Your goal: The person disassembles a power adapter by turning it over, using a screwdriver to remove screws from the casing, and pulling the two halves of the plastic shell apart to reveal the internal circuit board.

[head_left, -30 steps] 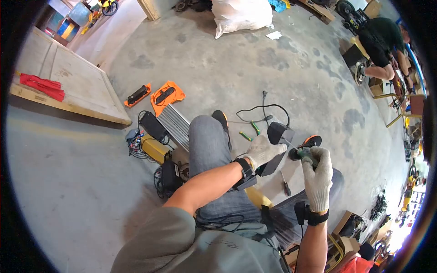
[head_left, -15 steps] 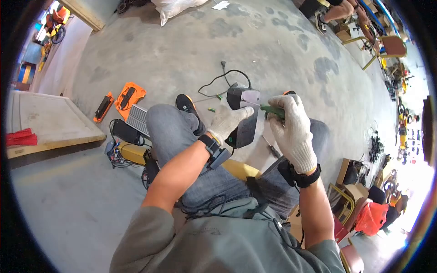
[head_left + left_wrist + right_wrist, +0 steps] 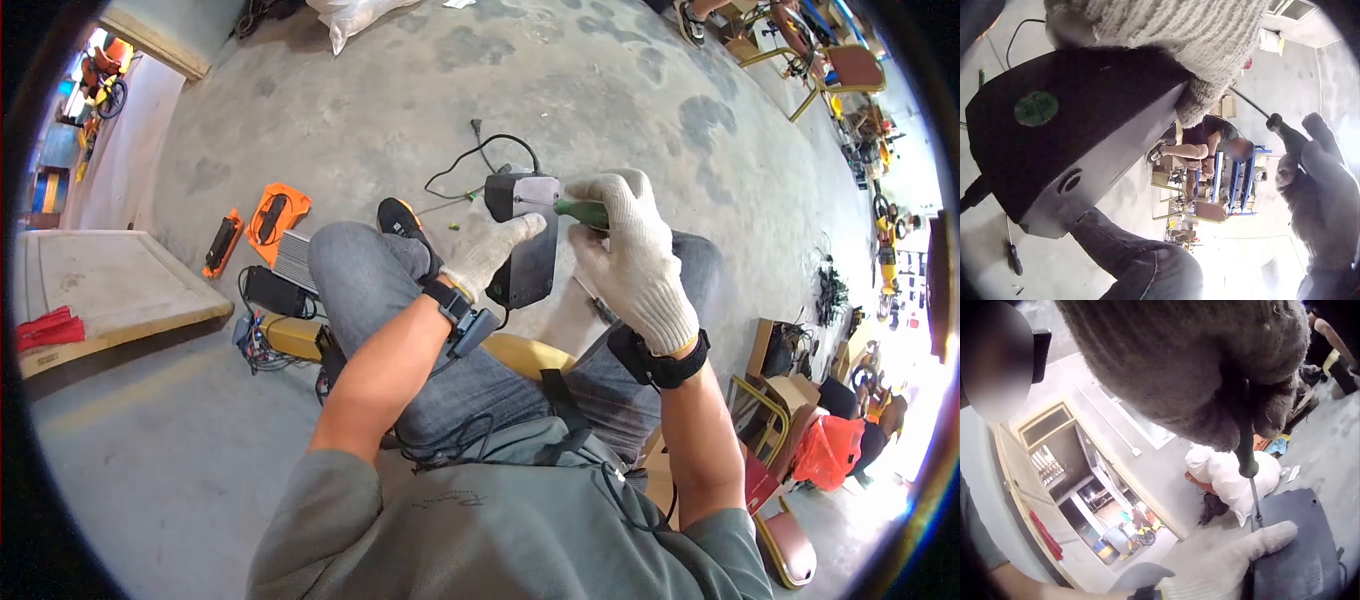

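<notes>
A black box-shaped device [image 3: 530, 270] with a power cord [image 3: 455, 165] is held up between the person's legs. My gloved left hand [image 3: 490, 245] grips it from the side, thumb over the grey end face. In the left wrist view, a round green sticker [image 3: 1036, 109] shows on the device. My gloved right hand [image 3: 635, 265] holds a screwdriver [image 3: 585, 212] by its green handle. The screwdriver's shaft [image 3: 1256, 500] reaches to the edge of the device beside the left thumb; the handle is partly hidden by the right fingers in the right wrist view.
Another screwdriver [image 3: 603, 308] lies on the floor near the right leg. To the left are orange plastic parts [image 3: 275, 220], a finned metal piece [image 3: 294, 258] and a yellow tool body [image 3: 290, 337] among cables. A wooden panel [image 3: 110, 285] carries a red cloth [image 3: 50, 328].
The head view has shifted, and the device appears more upright. The right hand has come up level with the device's end, its screwdriver now pointing left at it. The left hand keeps its grip.
</notes>
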`<state>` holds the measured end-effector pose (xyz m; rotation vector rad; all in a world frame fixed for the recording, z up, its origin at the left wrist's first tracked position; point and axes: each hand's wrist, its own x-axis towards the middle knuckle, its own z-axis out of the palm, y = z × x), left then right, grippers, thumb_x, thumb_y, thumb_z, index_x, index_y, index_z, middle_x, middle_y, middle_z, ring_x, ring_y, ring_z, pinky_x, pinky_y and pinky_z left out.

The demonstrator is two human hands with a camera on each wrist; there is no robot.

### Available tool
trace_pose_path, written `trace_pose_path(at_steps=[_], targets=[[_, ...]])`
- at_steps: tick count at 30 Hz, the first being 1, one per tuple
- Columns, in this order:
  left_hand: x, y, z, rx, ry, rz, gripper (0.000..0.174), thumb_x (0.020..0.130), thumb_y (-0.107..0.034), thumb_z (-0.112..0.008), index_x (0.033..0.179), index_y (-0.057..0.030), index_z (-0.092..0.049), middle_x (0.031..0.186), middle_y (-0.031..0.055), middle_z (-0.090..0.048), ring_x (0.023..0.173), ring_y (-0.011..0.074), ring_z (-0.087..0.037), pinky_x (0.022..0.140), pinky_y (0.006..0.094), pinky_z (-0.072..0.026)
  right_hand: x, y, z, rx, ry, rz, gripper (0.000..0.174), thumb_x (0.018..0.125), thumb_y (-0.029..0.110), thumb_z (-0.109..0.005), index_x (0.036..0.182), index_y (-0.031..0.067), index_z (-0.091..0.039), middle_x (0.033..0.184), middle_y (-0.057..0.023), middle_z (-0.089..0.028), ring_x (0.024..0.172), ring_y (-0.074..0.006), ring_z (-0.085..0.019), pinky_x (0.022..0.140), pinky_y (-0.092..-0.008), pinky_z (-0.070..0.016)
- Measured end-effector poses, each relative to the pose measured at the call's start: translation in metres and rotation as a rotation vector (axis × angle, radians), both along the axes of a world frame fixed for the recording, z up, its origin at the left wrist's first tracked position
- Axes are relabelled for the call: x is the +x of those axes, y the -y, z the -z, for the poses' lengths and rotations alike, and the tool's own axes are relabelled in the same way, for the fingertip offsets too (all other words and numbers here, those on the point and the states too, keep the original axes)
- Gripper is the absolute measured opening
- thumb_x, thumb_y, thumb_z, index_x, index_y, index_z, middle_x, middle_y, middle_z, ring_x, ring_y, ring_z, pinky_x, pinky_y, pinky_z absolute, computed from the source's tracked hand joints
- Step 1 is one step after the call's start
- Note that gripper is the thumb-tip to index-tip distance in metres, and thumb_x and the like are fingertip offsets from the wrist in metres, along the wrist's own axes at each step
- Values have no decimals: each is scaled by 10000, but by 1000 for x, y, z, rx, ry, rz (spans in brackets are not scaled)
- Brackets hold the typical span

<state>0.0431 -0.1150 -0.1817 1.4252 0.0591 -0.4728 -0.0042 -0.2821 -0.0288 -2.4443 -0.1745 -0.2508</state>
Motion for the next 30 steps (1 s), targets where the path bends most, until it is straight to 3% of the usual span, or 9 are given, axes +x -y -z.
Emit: trace_pose_path(at_steps=[2, 5, 8, 10, 17, 19, 23, 26, 30], targets=[[-1, 2, 6, -122, 56, -15, 470, 874, -188, -856, 1285, -13, -710, 1158, 73, -773, 1030, 181, -722, 929, 351, -576, 1, -3, -3, 51, -20, 68, 187, 999, 153, -689, 1165, 68, -698, 1049, -191, -674, 1012, -429, -696, 845, -479, -567], [-1, -2, 0, -15, -24, 39, 480, 876, -183, -856, 1299, -13, -703, 1169, 71, -771, 1032, 173, -720, 934, 343, -577, 7, 7, -2, 102, -296, 152, 246, 957, 110, -727, 1195, 68, -683, 1080, -180, -665, 1073, -434, -680, 861, -483, -571], [1, -1, 9, 21, 21, 29, 485, 879, -175, -853, 1309, -15, -696, 1168, 65, -769, 1031, 170, -718, 938, 339, -576, 9, 14, 4, -31, -214, 2, 326, 956, 128, -740, 1270, 81, -662, 1082, -191, -677, 1066, -423, -692, 872, -469, -579], [2, -1, 12, -6, 21, 16, 483, 881, -172, -853, 1309, -15, -694, 1164, 63, -768, 1033, 172, -717, 940, 341, -575, 9, 16, 8, -105, 103, -124, 295, 1011, 180, -694, 1285, 77, -658, 1039, -204, -702, 982, -399, -724, 848, -451, -585], [-1, -1, 3, -71, -33, 34, 483, 882, -158, -858, 1313, -19, -691, 1174, 69, -766, 1052, 177, -714, 946, 349, -573, 7, 3, -1, 109, -193, 147, 212, 977, 57, -681, 1189, 61, -686, 1079, -178, -676, 1034, -384, -703, 840, -442, -575], [-1, 0, 12, -67, -4, 25, 485, 881, -168, -859, 1312, -21, -694, 1170, 70, -768, 1047, 176, -716, 945, 350, -572, 10, 13, 1, -39, -208, 37, 276, 952, 104, -731, 1218, 56, -676, 1131, -181, -663, 1058, -374, -712, 880, -427, -580], [2, -2, 15, -32, 48, 33, 480, 873, -204, -863, 1292, -29, -710, 1145, 66, -776, 1029, 173, -721, 939, 349, -571, 4, 15, 4, 33, -156, -55, 268, 990, 175, -720, 1221, 48, -674, 1164, -192, -672, 1017, -384, -729, 889, -436, -580], [1, 1, 13, 33, 45, 13, 475, 864, -224, -868, 1271, -28, -720, 1125, 63, -780, 1020, 171, -721, 929, 349, -572, 1, 7, 3, 102, -71, -33, 216, 1017, 141, -676, 1212, 51, -681, 1175, -191, -672, 997, -409, -721, 869, -453, -573], [1, 1, 12, 34, 12, 13, 483, 856, -231, -875, 1267, -27, -722, 1126, 67, -781, 1015, 174, -721, 924, 351, -575, 5, 11, 1, 21, -242, 142, 207, 988, 78, -676, 1194, 54, -685, 1157, -178, -668, 1044, -416, -708, 856, -460, -567]])
